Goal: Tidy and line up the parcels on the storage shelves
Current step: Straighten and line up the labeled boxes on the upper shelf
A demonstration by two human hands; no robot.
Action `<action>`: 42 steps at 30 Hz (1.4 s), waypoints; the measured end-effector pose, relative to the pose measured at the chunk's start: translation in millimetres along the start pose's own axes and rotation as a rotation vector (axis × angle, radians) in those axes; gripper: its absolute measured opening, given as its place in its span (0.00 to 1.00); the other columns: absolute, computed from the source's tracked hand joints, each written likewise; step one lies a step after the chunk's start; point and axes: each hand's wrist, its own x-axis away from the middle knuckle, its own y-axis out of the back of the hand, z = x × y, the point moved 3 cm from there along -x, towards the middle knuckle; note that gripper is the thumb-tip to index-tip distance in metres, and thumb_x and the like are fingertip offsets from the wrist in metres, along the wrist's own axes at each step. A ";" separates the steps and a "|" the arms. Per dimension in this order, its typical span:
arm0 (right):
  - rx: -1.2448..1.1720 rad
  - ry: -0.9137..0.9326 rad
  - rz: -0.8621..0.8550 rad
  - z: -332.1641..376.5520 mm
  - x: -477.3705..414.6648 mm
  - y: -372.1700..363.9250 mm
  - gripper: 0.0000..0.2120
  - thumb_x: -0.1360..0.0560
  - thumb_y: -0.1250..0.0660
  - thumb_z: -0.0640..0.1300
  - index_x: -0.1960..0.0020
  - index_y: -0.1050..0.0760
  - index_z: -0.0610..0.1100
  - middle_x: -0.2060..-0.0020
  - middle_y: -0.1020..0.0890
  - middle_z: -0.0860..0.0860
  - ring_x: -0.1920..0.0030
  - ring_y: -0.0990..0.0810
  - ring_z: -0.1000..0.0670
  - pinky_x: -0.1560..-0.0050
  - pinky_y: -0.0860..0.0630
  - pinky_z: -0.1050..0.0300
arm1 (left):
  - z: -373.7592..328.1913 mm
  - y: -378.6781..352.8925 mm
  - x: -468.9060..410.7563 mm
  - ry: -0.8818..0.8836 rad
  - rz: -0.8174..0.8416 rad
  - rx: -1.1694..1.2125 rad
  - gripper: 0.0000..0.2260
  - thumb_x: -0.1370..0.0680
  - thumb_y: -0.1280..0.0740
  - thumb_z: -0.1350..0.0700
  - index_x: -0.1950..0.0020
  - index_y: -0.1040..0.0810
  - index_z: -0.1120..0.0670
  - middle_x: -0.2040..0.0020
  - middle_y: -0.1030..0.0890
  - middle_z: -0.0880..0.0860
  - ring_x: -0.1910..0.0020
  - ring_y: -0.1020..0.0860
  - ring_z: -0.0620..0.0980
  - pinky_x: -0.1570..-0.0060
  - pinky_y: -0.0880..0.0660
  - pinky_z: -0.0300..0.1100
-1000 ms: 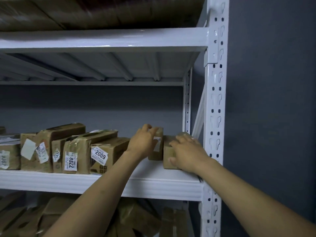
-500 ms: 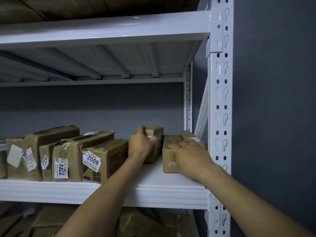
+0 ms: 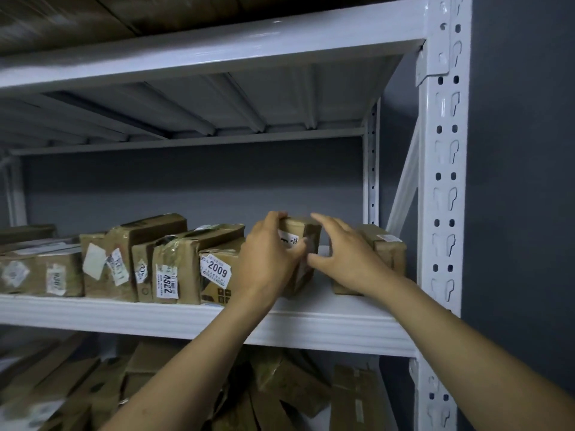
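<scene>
Left hand (image 3: 267,259) grips small parcel (image 3: 306,234), upright on middle shelf (image 3: 342,325) between 2009 parcel (image 3: 217,272) and end parcel (image 3: 389,253). Right hand (image 3: 345,253) loose, fingers spread, just beside it; contact unclear. Risk: narrow parcel tips forward off shelf lip if slide snags. Right forearm may knock end parcel askew.

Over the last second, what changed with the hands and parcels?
The right hand came off the end parcel and moved left toward the small parcel, fingers spread. The left hand still grips that small parcel. The labelled row to the left stayed put.
</scene>
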 end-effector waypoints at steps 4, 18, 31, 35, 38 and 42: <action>-0.096 -0.015 0.102 4.2 4.0 -12.1 0.37 0.30 0.27 0.54 0.25 0.40 0.54 0.28 0.34 0.53 0.31 0.34 0.52 0.40 0.37 0.62 | 8.3 15.1 6.9 0.004 0.085 0.011 0.24 0.29 0.25 0.48 0.36 0.27 0.51 0.45 0.21 0.52 0.49 0.22 0.51 0.54 0.26 0.42; 0.079 0.072 0.191 17.6 -0.1 -16.9 0.40 0.31 0.27 0.59 0.26 0.43 0.53 0.24 0.42 0.57 0.26 0.39 0.51 0.30 0.38 0.52 | 61.5 73.4 -11.0 -0.105 0.354 -0.416 0.30 0.26 0.32 0.41 0.26 0.36 0.40 0.25 0.36 0.46 0.25 0.42 0.54 0.27 0.53 0.63; 0.102 0.173 0.196 34.9 -7.6 -29.3 0.35 0.27 0.29 0.56 0.26 0.42 0.56 0.28 0.34 0.57 0.33 0.33 0.53 0.38 0.33 0.56 | 76.9 70.5 -5.8 -0.187 0.429 -0.594 0.29 0.27 0.32 0.40 0.27 0.36 0.38 0.25 0.35 0.44 0.24 0.46 0.54 0.26 0.58 0.62; 0.078 0.170 0.193 34.7 -10.4 -37.4 0.36 0.26 0.30 0.56 0.25 0.44 0.56 0.26 0.37 0.57 0.30 0.34 0.52 0.34 0.33 0.54 | 80.3 72.6 -3.7 -0.182 0.439 -0.550 0.36 0.29 0.34 0.33 0.24 0.45 0.37 0.24 0.38 0.44 0.23 0.48 0.54 0.27 0.57 0.62; 0.101 0.177 0.200 34.3 -12.8 -42.4 0.36 0.26 0.32 0.57 0.24 0.46 0.56 0.24 0.41 0.56 0.28 0.36 0.51 0.32 0.34 0.53 | 77.2 71.5 -0.2 -0.193 0.439 -0.535 0.43 0.34 0.44 0.27 0.25 0.62 0.33 0.23 0.40 0.47 0.23 0.47 0.56 0.28 0.54 0.62; 0.123 0.182 0.222 32.6 -13.9 -42.4 0.37 0.25 0.33 0.58 0.23 0.48 0.55 0.23 0.43 0.55 0.26 0.39 0.49 0.29 0.36 0.51 | 69.1 63.3 1.2 -0.243 0.394 -0.568 0.37 0.27 0.38 0.32 0.25 0.57 0.32 0.23 0.39 0.49 0.25 0.42 0.56 0.29 0.50 0.62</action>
